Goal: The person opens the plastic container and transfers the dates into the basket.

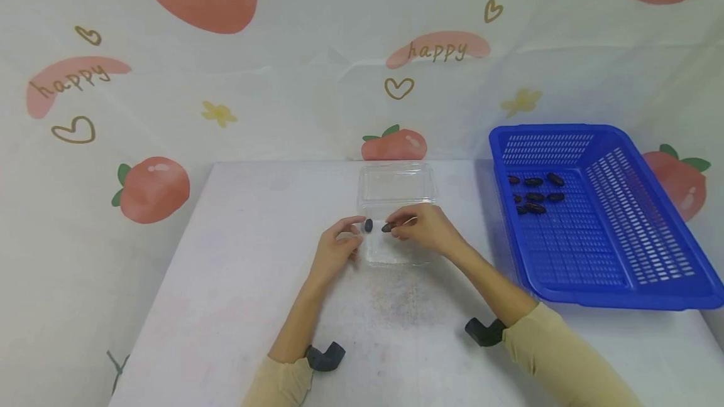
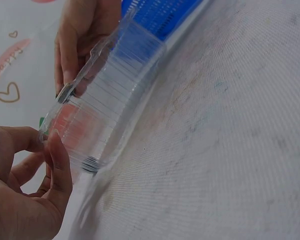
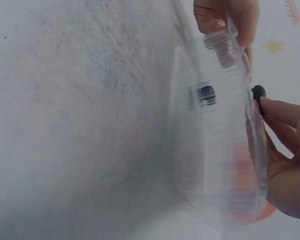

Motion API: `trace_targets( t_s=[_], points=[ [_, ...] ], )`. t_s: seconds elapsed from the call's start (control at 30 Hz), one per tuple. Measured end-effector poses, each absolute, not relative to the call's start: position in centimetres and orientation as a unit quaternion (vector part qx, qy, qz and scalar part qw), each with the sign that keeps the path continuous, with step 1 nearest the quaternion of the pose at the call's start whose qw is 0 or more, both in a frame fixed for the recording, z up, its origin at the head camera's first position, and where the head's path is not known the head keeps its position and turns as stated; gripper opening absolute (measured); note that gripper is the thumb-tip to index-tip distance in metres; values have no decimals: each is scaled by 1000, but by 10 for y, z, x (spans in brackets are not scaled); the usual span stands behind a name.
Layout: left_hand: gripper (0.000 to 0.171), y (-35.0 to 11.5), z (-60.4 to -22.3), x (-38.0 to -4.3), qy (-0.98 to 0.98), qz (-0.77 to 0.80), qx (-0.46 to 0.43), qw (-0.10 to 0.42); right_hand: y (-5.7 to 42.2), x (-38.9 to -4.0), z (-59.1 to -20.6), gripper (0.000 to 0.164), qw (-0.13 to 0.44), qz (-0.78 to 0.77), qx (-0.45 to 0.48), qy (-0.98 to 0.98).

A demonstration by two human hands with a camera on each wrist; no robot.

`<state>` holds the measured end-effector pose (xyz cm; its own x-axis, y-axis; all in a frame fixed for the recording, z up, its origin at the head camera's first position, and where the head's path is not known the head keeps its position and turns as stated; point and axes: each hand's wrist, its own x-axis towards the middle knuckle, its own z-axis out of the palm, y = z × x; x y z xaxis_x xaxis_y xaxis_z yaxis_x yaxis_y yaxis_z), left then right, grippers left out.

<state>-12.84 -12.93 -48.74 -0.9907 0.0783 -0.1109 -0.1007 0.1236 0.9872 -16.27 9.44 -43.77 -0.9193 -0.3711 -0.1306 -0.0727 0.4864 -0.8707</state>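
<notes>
A clear plastic clamshell box point(image 1: 398, 255) stands on the table with its lid folded back. At its left rim my left hand point(image 1: 335, 250) pinches the edge between thumb and forefinger, as the left wrist view shows. One dark date point(image 1: 369, 225) lies inside near the left wall, seen through the plastic in the right wrist view. Over the box, my right hand point(image 1: 427, 228) pinches a second dark date point(image 3: 259, 97) in its fingertips, just above the rim.
To the right is a blue plastic basket point(image 1: 582, 250) with several dark dates point(image 1: 534, 196) toward its far left part. A white cloth point(image 1: 237, 269) covers the table. Behind it hangs a fruit-printed sheet point(image 1: 305, 80). Dark wrist mounts point(image 1: 326, 357) sit on both forearms.
</notes>
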Motion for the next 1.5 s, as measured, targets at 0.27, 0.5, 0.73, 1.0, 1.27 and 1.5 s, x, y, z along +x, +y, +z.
trace_targets(
  t_s=[0.27,0.5,0.73,1.0,1.27,1.5],
  points=[
    [40,-129,-487,-128,745,663,-14,71,114,-157,-420,21,146,-483,-121,855],
    [39,-129,-486,-128,752,656,-14,65,132,-160,-413,22,128,-484,-111,859],
    [39,-129,-486,-128,750,658,-17,66,154,-160,-404,24,118,-506,-123,845],
    [40,-130,-487,-128,742,666,-11,73,189,-153,-389,31,113,-462,-85,876],
    [40,-129,-486,-128,746,662,-16,69,226,-145,-381,43,112,-475,-44,872],
    [41,-128,-484,-127,745,662,-15,75,258,-142,-378,45,89,-466,-36,880]
  ],
)
